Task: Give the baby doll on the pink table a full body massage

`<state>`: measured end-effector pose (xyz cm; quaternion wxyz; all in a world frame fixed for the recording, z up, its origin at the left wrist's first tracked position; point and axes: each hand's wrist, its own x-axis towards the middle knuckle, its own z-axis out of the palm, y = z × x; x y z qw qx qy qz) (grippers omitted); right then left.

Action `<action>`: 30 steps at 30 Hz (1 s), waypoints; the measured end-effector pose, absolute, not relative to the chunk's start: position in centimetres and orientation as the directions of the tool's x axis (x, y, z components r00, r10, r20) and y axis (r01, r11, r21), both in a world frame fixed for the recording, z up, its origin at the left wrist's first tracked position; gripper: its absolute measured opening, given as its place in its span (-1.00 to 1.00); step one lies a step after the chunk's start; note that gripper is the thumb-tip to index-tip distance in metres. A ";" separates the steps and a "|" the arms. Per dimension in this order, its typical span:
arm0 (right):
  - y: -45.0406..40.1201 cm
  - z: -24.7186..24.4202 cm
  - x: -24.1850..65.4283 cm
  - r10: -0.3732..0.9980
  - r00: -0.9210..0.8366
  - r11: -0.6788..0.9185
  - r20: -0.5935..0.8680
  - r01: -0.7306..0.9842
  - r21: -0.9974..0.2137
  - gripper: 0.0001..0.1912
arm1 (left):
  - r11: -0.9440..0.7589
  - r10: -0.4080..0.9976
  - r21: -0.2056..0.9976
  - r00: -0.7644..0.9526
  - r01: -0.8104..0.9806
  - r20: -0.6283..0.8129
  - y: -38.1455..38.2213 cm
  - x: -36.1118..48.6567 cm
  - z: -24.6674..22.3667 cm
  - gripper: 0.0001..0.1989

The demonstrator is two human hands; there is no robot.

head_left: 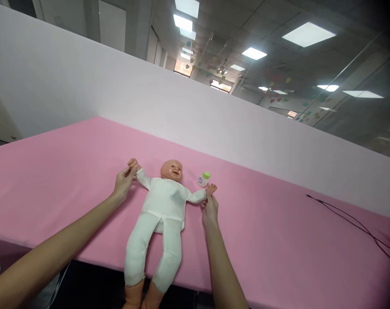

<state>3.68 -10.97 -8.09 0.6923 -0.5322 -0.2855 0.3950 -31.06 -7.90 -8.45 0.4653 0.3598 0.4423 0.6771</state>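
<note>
Pink cloth over a long table [53,184] fills the lower half of the view, its far edge meeting a white partition [182,94]. Ceiling lights [307,34] and hanging paper hearts [278,81] show beyond the partition. A thin black cord [352,223] lies toward the table's right end.

A baby doll [171,170] lies face up near the middle of the near edge, with its head toward the far edge. Its white suit [164,199] covers the body, and its tan boots [133,295] extend past the near edge.

The person's left hand [124,183] reaches in from the near-left corner, its fingers [128,172] curled closed around one doll hand [133,164]. The right hand [210,213] has its fingers [207,201] together on the other doll hand [211,188].

A small bottle with a green cap [204,179] stands just beside that doll hand. Holding only the doll's hands, as shown, appears to keep both arms evenly spread and the body flat.
</note>
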 end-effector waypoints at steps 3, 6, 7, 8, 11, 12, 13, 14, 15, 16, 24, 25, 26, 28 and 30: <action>-10.7 -8.5 4.1 0.869 0.488 0.108 -0.084 -0.352 -0.930 -0.38 | -0.083 0.943 0.857 -0.319 -0.508 -0.097 -7.1 -31.8 -8.8 -0.33; -11.1 -7.7 3.5 0.915 0.395 0.203 0.083 -0.275 -0.940 -0.36 | -0.150 0.958 0.871 -0.288 -0.468 0.010 -7.1 -31.7 -8.6 -0.41; -11.4 -7.2 3.2 0.927 0.341 0.240 0.154 -0.225 -0.944 -0.38 | -0.198 0.960 0.890 -0.264 -0.410 0.092 -7.3 -31.5 -8.5 -0.46; -11.8 -6.7 2.8 0.941 0.259 0.266 0.219 -0.165 -0.950 -0.41 | -0.256 0.957 0.907 -0.218 -0.334 0.190 -7.6 -31.2 -8.3 -0.53; -13.1 -5.7 1.7 0.948 -0.120 0.303 0.295 0.050 -0.952 -0.52 | -0.439 0.889 0.893 0.095 -0.096 0.447 -8.7 -30.4 -8.0 -0.70; -13.5 -5.5 1.4 0.932 -0.236 0.309 0.275 0.121 -0.943 -0.56 | -0.489 0.845 0.871 0.224 -0.042 0.485 -9.1 -30.2 -8.0 -0.73; -13.9 -5.4 1.1 0.913 -0.326 0.315 0.246 0.180 -0.932 -0.59 | -0.530 0.798 0.848 0.337 -0.004 0.500 -9.4 -30.0 -8.0 -0.73; -14.2 -5.3 0.8 0.895 -0.387 0.323 0.221 0.222 -0.920 -0.62 | -0.562 0.754 0.827 0.424 0.021 0.502 -9.7 -29.8 -8.1 -0.73; -14.4 -5.3 0.6 0.881 -0.426 0.333 0.205 0.251 -0.909 -0.64 | -0.587 0.719 0.809 0.483 0.036 0.500 -9.9 -29.7 -8.2 -0.73; -14.5 -5.2 0.5 0.870 -0.453 0.342 0.194 0.272 -0.900 -0.67 | -0.607 0.693 0.794 0.519 0.045 0.500 -10.0 -29.7 -8.3 -0.74; -12.7 -6.2 1.7 0.955 0.043 0.293 0.292 -0.013 -0.956 -0.53 | -0.365 0.930 0.928 0.025 -0.072 0.368 -9.1 -29.8 -7.9 -0.72; -12.2 -6.7 2.2 0.952 0.177 0.269 0.251 -0.085 -0.959 -0.51 | -0.318 0.947 0.939 -0.099 -0.130 0.307 -8.8 -30.0 -8.0 -0.68; -11.8 -7.3 2.8 0.938 0.295 0.234 0.182 -0.150 -0.961 -0.48 | -0.274 0.950 0.943 -0.207 -0.192 0.234 -8.4 -30.4 -8.2 -0.63; -10.9 -8.4 3.8 0.897 0.441 0.144 0.019 -0.251 -0.957 -0.42 | -0.197 0.929 0.930 -0.362 -0.309 0.077 -7.6 -31.1 -8.6 -0.52; -10.4 -9.1 4.5 0.870 0.489 0.095 -0.066 -0.296 -0.950 -0.36 | -0.151 0.906 0.902 -0.421 -0.404 -0.037 -7.0 -31.7 -8.9 -0.43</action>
